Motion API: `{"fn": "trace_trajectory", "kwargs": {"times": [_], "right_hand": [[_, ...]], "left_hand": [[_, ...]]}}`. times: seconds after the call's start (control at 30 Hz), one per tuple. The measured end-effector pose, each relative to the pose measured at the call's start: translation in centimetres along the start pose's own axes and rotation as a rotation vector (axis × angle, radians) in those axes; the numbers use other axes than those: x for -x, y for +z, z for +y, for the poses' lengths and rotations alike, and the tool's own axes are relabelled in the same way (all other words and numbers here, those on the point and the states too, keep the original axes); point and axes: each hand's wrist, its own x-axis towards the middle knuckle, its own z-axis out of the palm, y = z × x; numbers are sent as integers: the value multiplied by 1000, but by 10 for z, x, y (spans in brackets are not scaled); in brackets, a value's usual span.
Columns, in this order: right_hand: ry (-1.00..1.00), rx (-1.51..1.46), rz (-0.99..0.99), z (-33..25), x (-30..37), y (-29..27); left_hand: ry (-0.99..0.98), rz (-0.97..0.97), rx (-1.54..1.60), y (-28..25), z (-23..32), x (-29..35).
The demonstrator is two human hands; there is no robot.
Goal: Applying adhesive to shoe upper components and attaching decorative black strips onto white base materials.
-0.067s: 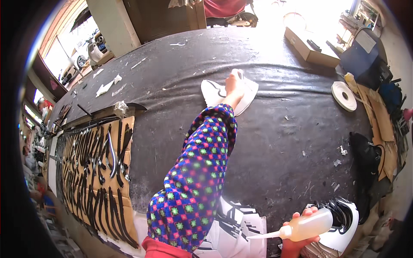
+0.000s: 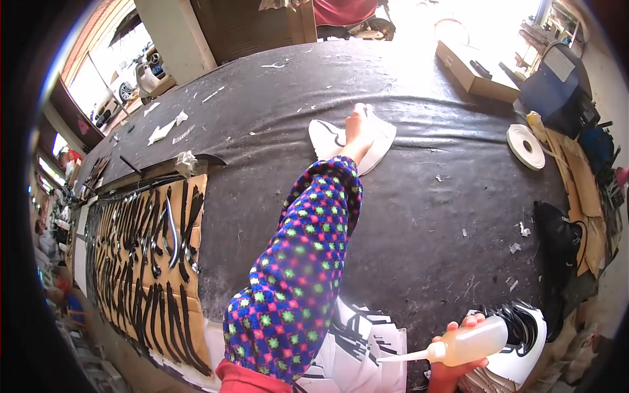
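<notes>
Right hand: at the lower right, the right hand (image 2: 451, 376) is wrapped around a squeeze bottle (image 2: 473, 342), gripping it on its side with the thin nozzle pointing left.
Bottle contents: pale yellowish liquid.
Stacks close by: white pieces with black markings (image 2: 354, 350) lie beneath the nozzle; a second white stack (image 2: 532, 354), with black strips on it, sits just beside the bottle.
Left sleeve: patterned sleeve (image 2: 295, 275) with a red cuff at its near end, reaching out across the dark table (image 2: 419, 242).
Cardboard on the left: a sheet (image 2: 196, 308) carries rows of black strips (image 2: 183, 209).
Left hand: the left hand (image 2: 359, 131) touches a white piece (image 2: 378, 145) lying on the table; whether its fingers pinch or press cannot be told.
Far right: white roll (image 2: 516, 141), then an open cardboard box (image 2: 481, 85).
</notes>
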Motion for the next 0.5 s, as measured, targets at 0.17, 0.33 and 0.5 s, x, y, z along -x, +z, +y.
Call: {"fn": "trace_trajectory", "kwargs": {"times": [0.17, 0.33, 0.5], "right_hand": [[-3, 17, -20, 4, -3, 9], [29, -4, -100, 5, -8, 8], [36, -5, -32, 5, -9, 5]], "left_hand": [[-16, 54, -56, -12, -9, 2], [147, -35, -56, -45, -14, 16], [183, -331, 167, -141, -1, 77]]}}
